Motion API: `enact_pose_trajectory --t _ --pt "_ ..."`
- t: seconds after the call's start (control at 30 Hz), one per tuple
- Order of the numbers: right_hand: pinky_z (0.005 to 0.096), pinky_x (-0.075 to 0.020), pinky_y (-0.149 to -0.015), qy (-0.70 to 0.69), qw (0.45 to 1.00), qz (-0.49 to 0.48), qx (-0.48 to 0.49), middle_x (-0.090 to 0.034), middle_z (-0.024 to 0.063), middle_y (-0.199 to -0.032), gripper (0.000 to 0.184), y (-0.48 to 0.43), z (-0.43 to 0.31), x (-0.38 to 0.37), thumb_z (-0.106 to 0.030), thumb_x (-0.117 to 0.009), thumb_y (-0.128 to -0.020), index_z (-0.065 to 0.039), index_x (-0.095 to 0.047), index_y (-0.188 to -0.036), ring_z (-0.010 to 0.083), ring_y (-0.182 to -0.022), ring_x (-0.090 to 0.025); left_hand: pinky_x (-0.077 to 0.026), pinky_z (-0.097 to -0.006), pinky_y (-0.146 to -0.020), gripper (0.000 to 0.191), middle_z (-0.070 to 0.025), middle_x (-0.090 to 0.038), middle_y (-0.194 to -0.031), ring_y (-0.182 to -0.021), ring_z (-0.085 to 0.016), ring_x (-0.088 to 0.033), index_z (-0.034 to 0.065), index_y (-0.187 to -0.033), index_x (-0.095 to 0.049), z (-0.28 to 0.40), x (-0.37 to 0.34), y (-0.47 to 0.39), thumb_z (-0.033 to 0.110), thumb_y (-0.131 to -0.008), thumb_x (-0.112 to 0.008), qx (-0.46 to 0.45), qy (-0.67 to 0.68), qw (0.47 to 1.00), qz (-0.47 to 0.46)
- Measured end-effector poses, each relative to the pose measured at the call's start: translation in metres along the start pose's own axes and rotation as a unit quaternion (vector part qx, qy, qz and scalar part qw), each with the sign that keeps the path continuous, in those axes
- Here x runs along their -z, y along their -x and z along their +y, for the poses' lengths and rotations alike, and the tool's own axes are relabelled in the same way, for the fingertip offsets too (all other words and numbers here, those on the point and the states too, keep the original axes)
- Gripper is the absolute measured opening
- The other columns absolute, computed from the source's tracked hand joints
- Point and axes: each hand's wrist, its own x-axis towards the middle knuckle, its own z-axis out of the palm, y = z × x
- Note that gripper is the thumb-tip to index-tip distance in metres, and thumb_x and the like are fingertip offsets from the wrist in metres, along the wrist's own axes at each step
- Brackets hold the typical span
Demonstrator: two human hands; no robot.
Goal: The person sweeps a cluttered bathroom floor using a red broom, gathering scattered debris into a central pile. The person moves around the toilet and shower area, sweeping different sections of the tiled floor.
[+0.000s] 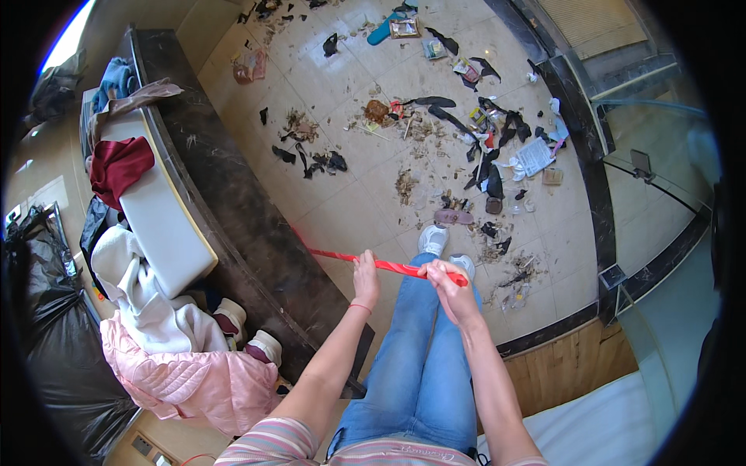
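Note:
Both my hands grip a long red pole with a pale spiral pattern (402, 268), held across above my legs. My right hand (446, 282) is closed around it near its right end. My left hand (365, 276) closes on it further along. From there the pole runs left to the dark marble counter's edge, where its far end is hidden. Litter lies scattered on the tiled floor beyond my shoes: black plastic scraps (494, 180), a brown food clump (376, 110), a white printed packet (534, 156), a teal slipper (382, 30) and a mauve slipper (453, 216).
On the left, the dark marble counter (233, 198) bears a white box-like piece (166, 227), a dark red cloth (119, 169), a white towel (140, 303) and a pink padded jacket (192, 384). Glass panels with dark marble sills (588, 192) stand at right; white bedding (577, 425) is at lower right.

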Motion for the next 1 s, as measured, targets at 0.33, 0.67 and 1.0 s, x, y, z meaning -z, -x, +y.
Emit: enact_pose_trajectory --t 0.33,0.67,1.0 --pt "0.0553 -0.0466 -0.098 0.148 0.953 0.042 0.262 -0.052 0.0053 -0.058 0.035 0.1 -0.204 -0.093 -0.009 -0.061 -0.081 -0.006 -0.039 -0.054 0.021 -0.067 -0.056 -0.044 -0.0566 -0.107 0.022 -0.0211 -0.058 -0.085 -0.082 -0.046 -0.062 0.0021 -0.097 -0.049 0.168 0.153 -0.015 -0.012 -0.081 -0.055 -0.207 0.151 0.965 0.049" --pt "0.04 -0.0413 -0.108 0.053 0.993 -0.052 0.096 -0.069 0.0126 -0.12 0.009 -0.008 -0.111 -0.132 -0.009 -0.064 -0.094 -0.005 -0.07 -0.089 0.0232 -0.111 -0.061 -0.048 -0.0566 -0.097 0.032 -0.0228 -0.054 -0.093 -0.092 -0.049 -0.059 0.0022 -0.098 -0.049 0.028 0.172 -0.109 -0.021 -0.076 -0.045 -0.101 0.054 0.975 0.191" --pt "0.0388 -0.0437 -0.103 0.281 0.94 0.026 0.193 -0.073 0.0103 -0.108 0.021 -0.007 -0.104 -0.142 -0.012 -0.061 -0.098 -0.002 -0.066 -0.081 0.0234 -0.115 -0.061 -0.042 -0.0538 -0.103 0.03 -0.0146 -0.061 -0.082 -0.088 -0.041 -0.061 0.0068 -0.086 -0.055 0.038 0.144 -0.15 -0.007 -0.066 -0.073 -0.131 0.05 0.981 0.137"
